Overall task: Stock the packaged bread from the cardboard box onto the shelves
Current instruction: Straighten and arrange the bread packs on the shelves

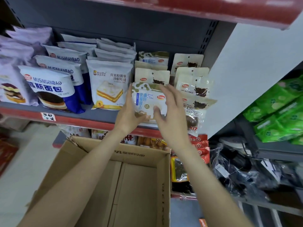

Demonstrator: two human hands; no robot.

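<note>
My left hand (129, 112) grips the bread pack (147, 100) by its lower edge at the shelf (105, 114) front; right hand (170, 108) open, fingers resting against the pack, cardboard box (131, 177) below.

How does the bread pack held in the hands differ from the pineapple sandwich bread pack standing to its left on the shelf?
The held pack is smaller, with a green-patterned top; the pineapple pack is larger, plain white, showing a yellow sandwich. The held pack is between the left hand and right hand; the pineapple pack stands untouched. Both are white bread packs facing outward.
</note>
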